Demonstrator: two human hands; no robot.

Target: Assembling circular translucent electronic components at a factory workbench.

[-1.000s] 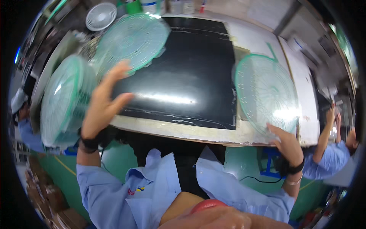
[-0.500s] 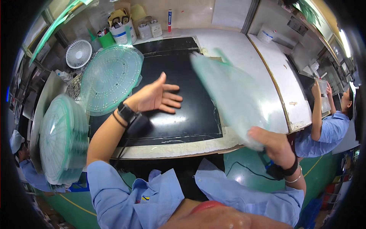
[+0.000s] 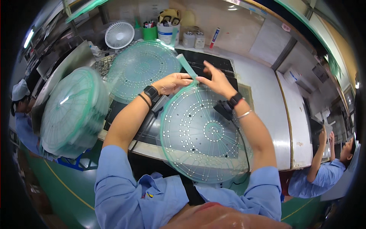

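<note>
A round, clear film sheet (image 3: 202, 143) with green lines and white dots lies in front of me, partly over the table's near edge. From its far rim runs a narrow striped tail (image 3: 187, 66), which points up and left. My left hand (image 3: 173, 83) is closed, pinching the sheet at the base of that tail. Opposite it, my right hand (image 3: 219, 81) has its thumb tip at the same spot, and its fingers are raised away from the sheet, slightly blurred. Another dotted round sheet (image 3: 143, 68) lies at the far left, beyond my left hand.
A thick stack of round sheets (image 3: 70, 114) stands at the left. Behind are a white fan (image 3: 119, 35), a green pen cup (image 3: 150, 33), a white tub (image 3: 167, 34), small bottles (image 3: 194, 39) and a marker (image 3: 214, 37). A co-worker (image 3: 324, 164) works at the right.
The sheet, blurred and held out right in my right hand, is now flat in front of me. My left hand has closed on its tail base, and my right hand has let go of its edge.
</note>
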